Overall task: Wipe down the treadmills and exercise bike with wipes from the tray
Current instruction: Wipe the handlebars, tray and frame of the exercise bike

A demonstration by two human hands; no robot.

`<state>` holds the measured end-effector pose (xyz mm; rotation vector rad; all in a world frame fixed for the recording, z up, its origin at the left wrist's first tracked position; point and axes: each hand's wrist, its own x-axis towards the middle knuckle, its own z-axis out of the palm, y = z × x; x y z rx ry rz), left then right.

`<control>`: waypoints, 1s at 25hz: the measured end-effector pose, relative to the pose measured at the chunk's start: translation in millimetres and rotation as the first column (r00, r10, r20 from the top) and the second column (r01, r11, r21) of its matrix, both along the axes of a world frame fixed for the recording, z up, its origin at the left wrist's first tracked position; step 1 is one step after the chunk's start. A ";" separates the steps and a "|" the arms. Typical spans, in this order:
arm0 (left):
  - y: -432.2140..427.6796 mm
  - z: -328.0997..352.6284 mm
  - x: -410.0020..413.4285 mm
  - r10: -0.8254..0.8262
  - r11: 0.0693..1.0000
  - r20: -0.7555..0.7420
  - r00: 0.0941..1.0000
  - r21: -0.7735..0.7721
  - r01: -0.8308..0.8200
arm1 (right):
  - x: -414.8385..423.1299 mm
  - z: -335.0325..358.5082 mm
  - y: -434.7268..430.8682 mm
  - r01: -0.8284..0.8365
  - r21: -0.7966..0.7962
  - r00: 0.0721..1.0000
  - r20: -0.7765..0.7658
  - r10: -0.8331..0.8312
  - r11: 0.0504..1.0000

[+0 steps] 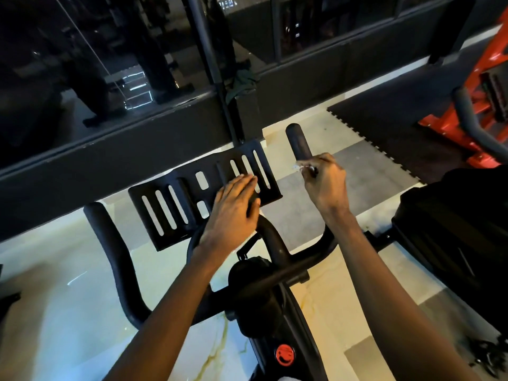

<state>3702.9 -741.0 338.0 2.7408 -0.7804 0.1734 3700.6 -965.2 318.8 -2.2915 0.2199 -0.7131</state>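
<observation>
1. Nearest me sits the red knob (284, 353) on the frame of the exercise bike (275, 298), low in view.
2. Far left, the left handlebar (110, 243) curves up over the pale floor, untouched.
3. Just right of it is the bike's slotted plate (170, 207); my left hand (233, 213) lies flat on its right half, fingers straight and together.
4. Next comes the right handlebar (298, 144). My right hand (325, 180) is curled against it, pinching a white wipe (298, 166) that peeks out at my fingertips.
5. Beyond lies a dark mat (384, 127), and a red machine (472, 100) stands far right.
</observation>
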 end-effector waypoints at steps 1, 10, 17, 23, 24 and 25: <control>12.8 -0.3 -2.0 -0.016 1.000 0.025 1.000 0.008 0.015 | -5.6 1.0 0.6 0.005 -0.003 1.000 -0.020 -0.005 1.000; 66.3 -10.4 -49.1 -0.017 0.999 -0.029 0.999 0.036 0.018 | -71.7 -12.1 17.5 0.018 -0.081 0.963 -0.266 -0.039 0.997; 86.4 -30.9 -75.7 0.022 1.000 0.046 0.999 -0.007 -0.022 | -115.6 -25.5 34.8 0.045 -0.087 0.948 -0.310 -0.070 0.995; 88.1 -30.6 -74.7 0.012 0.998 0.029 0.999 -0.061 -0.010 | -146.8 -17.9 47.8 0.150 -0.055 0.957 -0.241 -0.159 0.987; 89.1 -30.7 -75.3 0.007 0.997 0.017 1.000 -0.075 -0.005 | -153.2 -17.7 54.2 0.163 -0.029 0.960 -0.226 -0.165 0.986; 90.9 -30.7 -77.0 0.004 0.996 0.003 1.000 -0.092 -0.004 | -160.2 -16.6 65.2 0.158 0.009 0.965 -0.213 -0.152 0.987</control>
